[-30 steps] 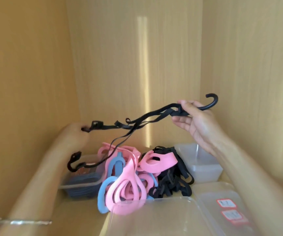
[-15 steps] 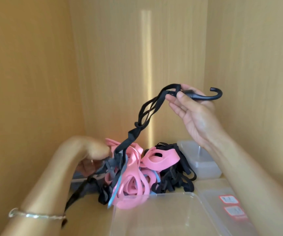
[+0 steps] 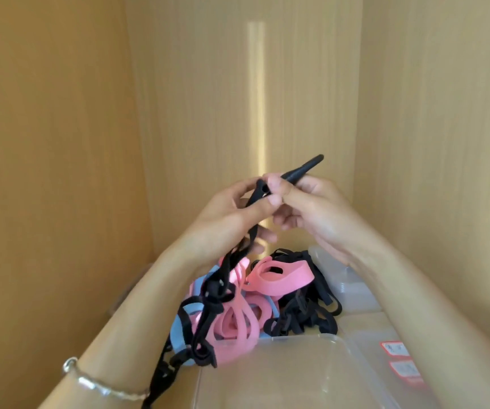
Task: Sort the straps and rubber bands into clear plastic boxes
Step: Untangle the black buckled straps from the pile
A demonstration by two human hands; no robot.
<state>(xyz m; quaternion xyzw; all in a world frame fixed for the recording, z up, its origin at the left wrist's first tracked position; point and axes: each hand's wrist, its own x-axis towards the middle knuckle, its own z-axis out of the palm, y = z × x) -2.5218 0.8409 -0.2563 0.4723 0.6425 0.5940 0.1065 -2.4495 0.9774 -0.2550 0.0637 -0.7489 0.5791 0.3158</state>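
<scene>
Both hands meet in mid-air over the pile, holding a black strap point(image 3: 249, 240) with a hard black hook end. My right hand point(image 3: 311, 208) pinches the hook, which sticks out up and to the right. My left hand point(image 3: 232, 214) grips the strap just below it; the rest hangs down past my left forearm. Underneath lies a heap of pink rubber bands point(image 3: 279, 276), blue bands point(image 3: 184, 323) and more black straps point(image 3: 302, 317).
A clear plastic box point(image 3: 282, 376) stands in front of the pile, with a labelled clear lid point(image 3: 385, 340) to its right. A stack of small clear boxes point(image 3: 353, 287) sits behind at the right. Wooden walls close in on three sides. A bracelet circles my left wrist.
My left hand rose from the pile and joined my right hand at the hook end. The strap, stretched wide a second ago, now hangs gathered from both hands.
</scene>
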